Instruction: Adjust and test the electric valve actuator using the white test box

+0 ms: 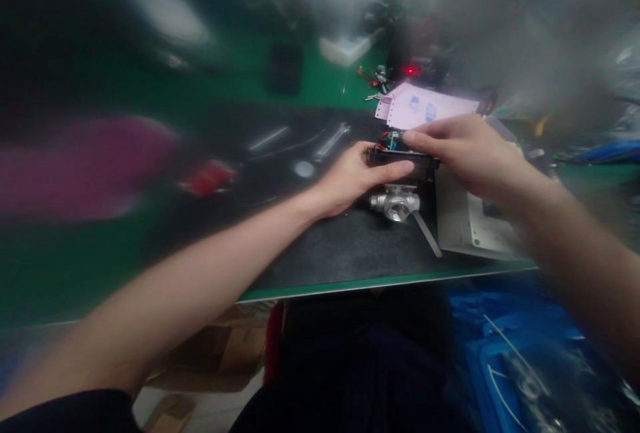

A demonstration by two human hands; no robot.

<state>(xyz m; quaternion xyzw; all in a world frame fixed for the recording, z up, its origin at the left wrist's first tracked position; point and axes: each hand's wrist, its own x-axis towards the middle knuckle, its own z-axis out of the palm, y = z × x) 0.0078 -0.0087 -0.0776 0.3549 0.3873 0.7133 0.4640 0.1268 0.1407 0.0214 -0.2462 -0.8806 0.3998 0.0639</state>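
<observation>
My left hand (356,178) grips the left end of a black box-shaped unit (400,161) with red and blue wires showing on top. Its thumb lies along the near side. My right hand (463,147) comes from the right and rests on top of the same unit, fingers pressed down on it. Under the black unit sits a silver metal valve body (396,204) with a round opening facing me. Both stand on a dark mat (345,246) on the green bench.
A white metal box (467,219) lies right of the valve. Pink and white papers (425,106) lie behind. A wrench (331,141), a metal rod (269,138) and a red object (210,177) rest on the mat's left. The bench edge (380,283) runs near me; blue bins below right.
</observation>
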